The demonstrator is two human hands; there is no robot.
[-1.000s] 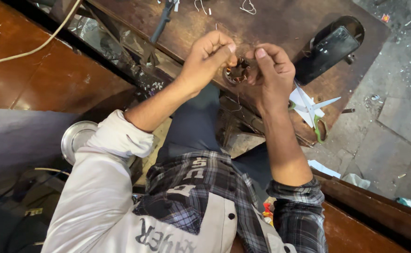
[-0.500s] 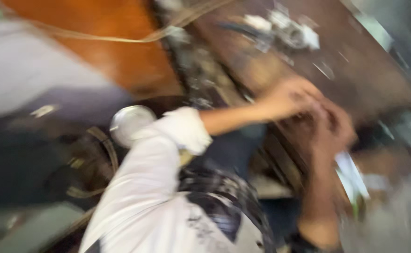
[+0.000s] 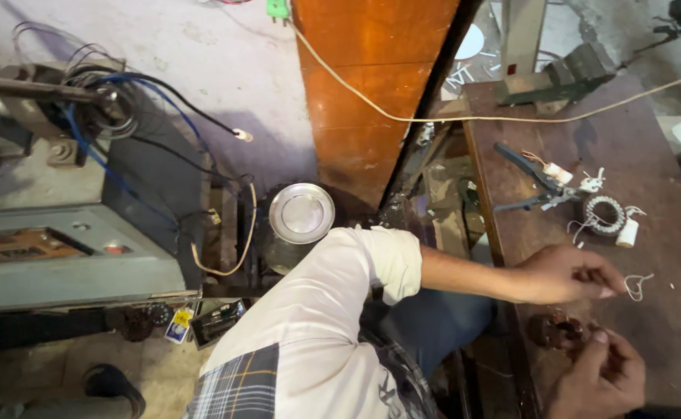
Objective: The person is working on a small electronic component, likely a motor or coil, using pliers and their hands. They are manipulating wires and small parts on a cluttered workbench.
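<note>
On the dark brown wooden workbench (image 3: 666,256), near its front edge, the right hand (image 3: 600,372) curls around a small dark round wound motor part (image 3: 551,330), fingers closed on its side so it is held just above the bench. The left hand (image 3: 565,273) sits just beside it toward the bench's middle, its fingertips pressed together, pinching a thin white thread (image 3: 634,285) whose loose loop lies on the wood to the right.

Farther back on the bench lie blue-handled pliers (image 3: 533,178), a ring-shaped coil wrapped in white binding (image 3: 604,214) and a small white spool (image 3: 627,232), all well apart from the hands. A cream-coloured cord (image 3: 402,116) runs across the far corner, past a grey metal stand (image 3: 546,74). Off the bench's left edge stands a round shiny steel lid on a pot (image 3: 302,212), and farther left a grey machine with tangled blue and black cables (image 3: 115,116). Nothing lies between the hands and the part.
</note>
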